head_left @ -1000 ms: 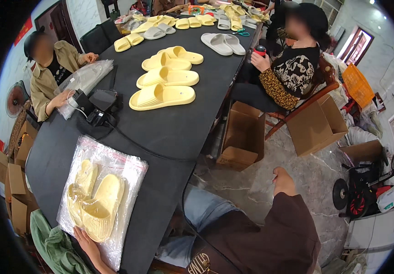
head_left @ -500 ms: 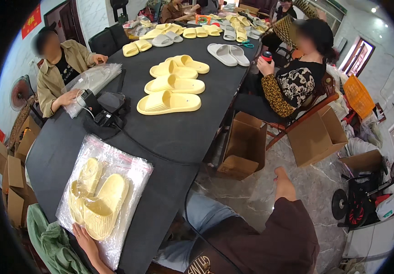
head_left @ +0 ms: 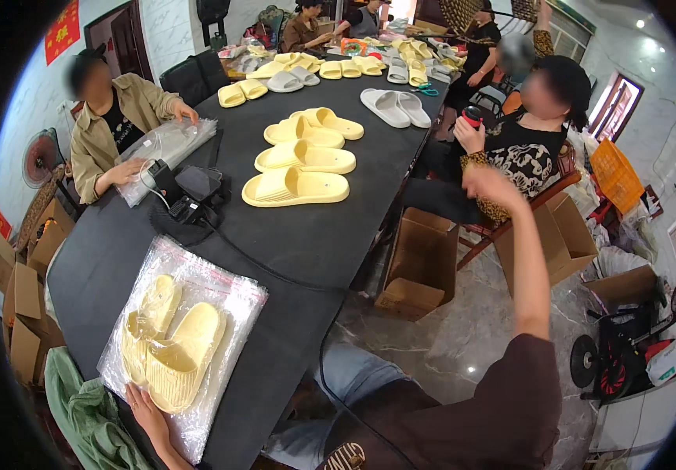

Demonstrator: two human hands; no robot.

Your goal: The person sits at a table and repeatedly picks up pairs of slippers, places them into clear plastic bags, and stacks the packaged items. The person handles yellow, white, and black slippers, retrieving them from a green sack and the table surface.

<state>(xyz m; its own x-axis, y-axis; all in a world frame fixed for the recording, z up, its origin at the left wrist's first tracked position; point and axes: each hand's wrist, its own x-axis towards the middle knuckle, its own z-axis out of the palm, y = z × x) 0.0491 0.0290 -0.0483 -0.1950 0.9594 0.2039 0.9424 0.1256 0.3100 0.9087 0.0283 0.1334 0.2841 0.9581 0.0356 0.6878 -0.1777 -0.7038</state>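
My left hand (head_left: 147,415) lies with its fingers stretched out at the near edge of a stack of clear plastic bags (head_left: 224,313). A pair of yellow slippers (head_left: 185,352) rests there, just beyond my fingertips; whether both are inside the top bag I cannot tell. My right hand (head_left: 496,188) is raised off the table's right side, in front of a seated person's patterned sleeve. It shows no object, but its fingers are too blurred to read. Farther up the dark table (head_left: 275,243), several yellow slippers (head_left: 296,186) form a row.
A black device with a cable (head_left: 189,196) stands left of the row. Grey slippers (head_left: 395,107) and more footwear lie farther back. At left a person handles plastic bags (head_left: 169,153); at right another holds a red-and-black cup (head_left: 473,117). An open carton (head_left: 420,262) sits on the floor.
My right hand has risen from low over the floor to in front of the seated person's sleeve. My left hand stays on the bags. The person at right has leaned back a little.
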